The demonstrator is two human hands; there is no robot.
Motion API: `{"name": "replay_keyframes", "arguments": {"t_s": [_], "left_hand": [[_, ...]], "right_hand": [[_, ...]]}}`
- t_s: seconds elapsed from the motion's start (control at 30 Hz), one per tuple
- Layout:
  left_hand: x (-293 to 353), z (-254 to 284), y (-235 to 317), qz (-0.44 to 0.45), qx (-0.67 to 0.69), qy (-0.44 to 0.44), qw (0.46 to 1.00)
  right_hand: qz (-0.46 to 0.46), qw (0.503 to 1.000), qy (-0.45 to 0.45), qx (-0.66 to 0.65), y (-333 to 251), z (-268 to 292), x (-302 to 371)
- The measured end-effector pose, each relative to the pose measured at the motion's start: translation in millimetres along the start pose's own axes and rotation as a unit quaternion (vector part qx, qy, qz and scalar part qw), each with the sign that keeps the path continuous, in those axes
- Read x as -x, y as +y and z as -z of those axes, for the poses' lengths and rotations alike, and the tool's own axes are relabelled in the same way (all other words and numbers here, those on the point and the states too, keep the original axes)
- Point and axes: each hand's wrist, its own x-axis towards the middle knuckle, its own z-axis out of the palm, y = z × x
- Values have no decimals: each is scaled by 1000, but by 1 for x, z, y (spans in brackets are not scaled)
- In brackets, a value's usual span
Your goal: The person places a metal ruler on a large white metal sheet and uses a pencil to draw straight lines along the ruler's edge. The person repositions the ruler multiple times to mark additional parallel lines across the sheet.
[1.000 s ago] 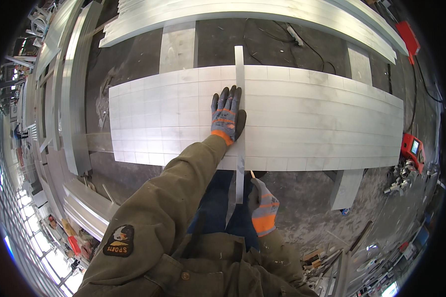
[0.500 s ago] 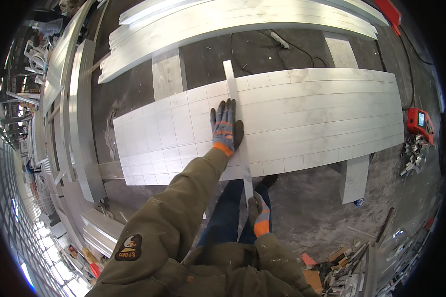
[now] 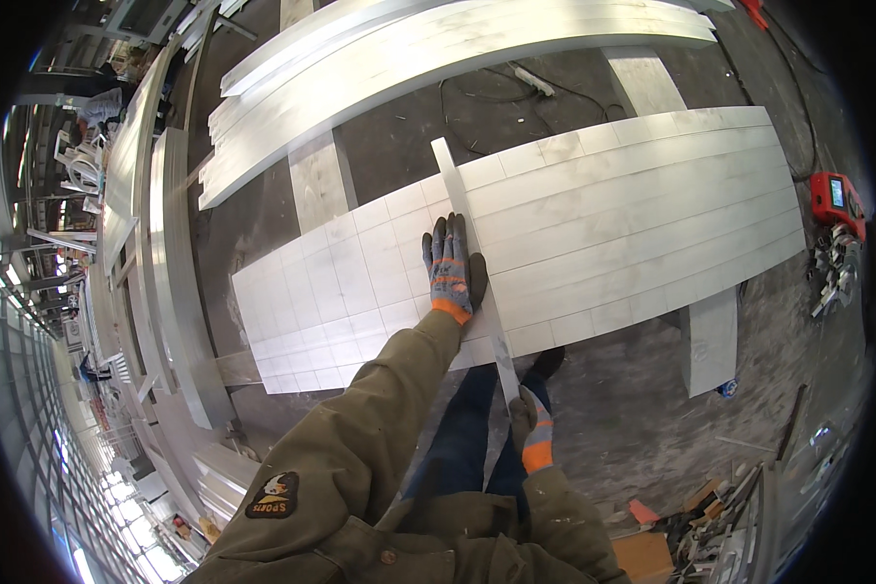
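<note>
Pale metal bars lie side by side as one wide surface, with thin lines marked across them. A long, flat metal strip crosses them and sticks out past the far and near edges. My left hand, in a grey and orange glove with dark fingertips, lies flat on the bars, fingers stretched along the strip's left side and thumb over the strip. My right hand, gloved alike, is closed around the strip's near end, just off the near edge and above my legs. Its fingertips are partly hidden.
Supporting beams run under the bars. More long bars lie beyond, and others stand stacked at left. A red device with a screen sits at far right near metal offcuts. Scrap and cardboard lie at lower right.
The whole view has shifted and turned slightly. Both hands keep the same hold, and the strip shows no clear movement against the bars.
</note>
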Motion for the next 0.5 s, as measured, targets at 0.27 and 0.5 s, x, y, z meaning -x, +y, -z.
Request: {"name": "replay_keyframes", "arguments": {"t_s": [0.27,0.5], "left_hand": [[0,-3,-2,-8,-29,0,1000],[-2,-1,-2,-4,-40,-7,999]], "right_hand": [[45,999,16,-21,4,-1,1],[26,999,40,19,0,-3,2]]}}
